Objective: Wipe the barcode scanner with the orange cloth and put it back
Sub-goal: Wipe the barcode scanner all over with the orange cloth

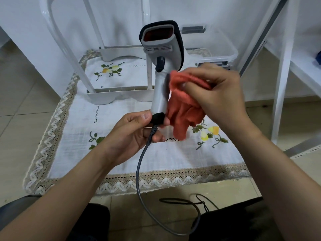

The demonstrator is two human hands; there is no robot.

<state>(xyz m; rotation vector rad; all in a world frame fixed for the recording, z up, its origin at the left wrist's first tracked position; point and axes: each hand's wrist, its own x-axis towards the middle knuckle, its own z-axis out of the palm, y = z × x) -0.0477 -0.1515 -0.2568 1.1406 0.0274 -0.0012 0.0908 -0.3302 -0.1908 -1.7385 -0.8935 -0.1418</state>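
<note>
A grey-white barcode scanner [160,54] with a black rim and a dark red window stands upright above the table, window facing me. My left hand [128,133] grips the black base of its handle, where the grey cable [139,171] comes out and hangs down to the floor. My right hand [218,91] holds the orange cloth [184,108], bunched, and presses it against the right side of the handle just below the trigger. Part of the cloth hangs loose beneath my fingers.
A low table carries a white embroidered tablecloth [107,153] with a lace border. A white plastic rack [111,96] stands at the back of it, and a clear plastic box [217,44] sits behind the scanner. White shelving [295,66] is at the right.
</note>
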